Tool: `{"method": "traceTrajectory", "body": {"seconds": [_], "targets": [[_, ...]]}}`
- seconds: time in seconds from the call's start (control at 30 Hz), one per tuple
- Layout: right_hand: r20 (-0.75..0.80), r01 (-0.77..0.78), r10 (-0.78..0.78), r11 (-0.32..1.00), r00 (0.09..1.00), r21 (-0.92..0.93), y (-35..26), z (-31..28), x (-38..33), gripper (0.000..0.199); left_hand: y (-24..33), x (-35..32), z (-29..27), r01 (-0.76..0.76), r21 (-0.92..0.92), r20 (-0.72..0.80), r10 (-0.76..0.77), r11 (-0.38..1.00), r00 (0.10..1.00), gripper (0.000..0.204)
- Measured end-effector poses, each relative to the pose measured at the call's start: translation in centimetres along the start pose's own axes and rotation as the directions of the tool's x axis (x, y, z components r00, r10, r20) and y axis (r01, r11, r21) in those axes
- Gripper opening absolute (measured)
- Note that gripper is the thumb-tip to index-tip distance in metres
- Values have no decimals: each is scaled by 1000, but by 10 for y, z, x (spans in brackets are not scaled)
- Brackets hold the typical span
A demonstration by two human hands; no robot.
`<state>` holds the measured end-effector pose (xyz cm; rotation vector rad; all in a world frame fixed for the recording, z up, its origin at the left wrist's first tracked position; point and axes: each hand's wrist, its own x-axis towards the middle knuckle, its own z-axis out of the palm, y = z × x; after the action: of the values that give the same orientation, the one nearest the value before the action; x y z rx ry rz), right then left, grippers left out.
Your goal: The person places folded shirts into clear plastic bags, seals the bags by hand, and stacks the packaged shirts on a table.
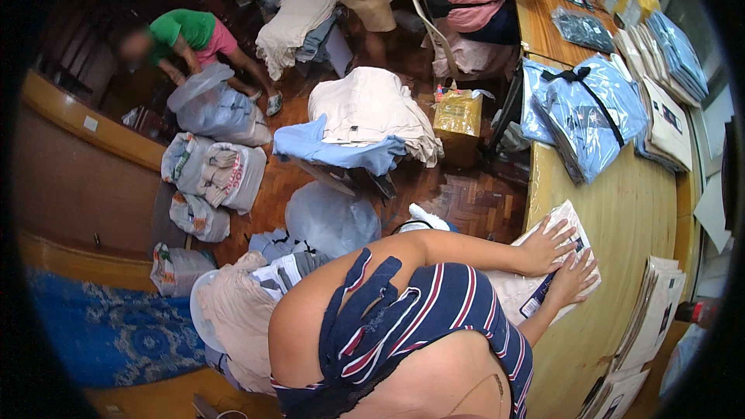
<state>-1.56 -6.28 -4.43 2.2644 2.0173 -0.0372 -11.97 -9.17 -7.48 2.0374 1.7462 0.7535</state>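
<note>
- Head view, bent by the fisheye, looks down over a bare shoulder and a navy, red and white striped top, which fill the lower middle and hide most of both forearms
- left hand (546,247) lies flat, fingers spread, pressing on the upper part of a packet (543,283)
- right hand (573,277) lies flat just beside it, fingers loosely spread, on the packet's right half; its wrist is cut off by the striped top
- packet is flat and rectangular, pale folded cloth in glossy clear plastic with a dark label strip between the hands; it lies at the near left edge of the bench (628,209), partly covered by the hands and arm
- bench is pale, smooth wood with visible grain, its edge curving with the lens
- bundle (590,112) of light blue folded garments in shiny plastic, tied with a black strap, sits further up the bench, well apart from the packet
- stacks of flat paper or card sheets (648,310) lie to the right of the hands, running out of the lower edge; their print is too small to make out
- floor (466,202) is dark herringbone parquet, strewn with soft heaps of beige and blue cloth and cloudy plastic bags
- two other people at the top are cut off at the frame; a third crouches at upper left over a bag
</note>
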Motion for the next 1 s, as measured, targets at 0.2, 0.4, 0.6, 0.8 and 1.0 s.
{"method": "traceTrajectory", "body": {"seconds": [0.2,0.4,0.6,0.8,1.0], "targets": [[-21,60,-61,998,998,-13,-15,-7,-1,46,-6,-3,-11,34,-9,-76,-35,999,996,53],[-1,63,-63,998,998,-21,-10,-9,0,46,0,-4,-18,55,-31,-36,-56,998,998,54],[-6,55,-55,998,998,-28,-11,-17,-11,47,4,-13,-29,55,-50,-14,-56,997,998,55],[28,30,-29,999,999,-30,-17,-32,-17,47,6,-14,-38,52,-63,-7,-53,997,999,54],[20,30,-29,999,999,-42,-17,-29,-16,46,6,-14,-41,43,-71,-13,-44,997,999,53]]}}
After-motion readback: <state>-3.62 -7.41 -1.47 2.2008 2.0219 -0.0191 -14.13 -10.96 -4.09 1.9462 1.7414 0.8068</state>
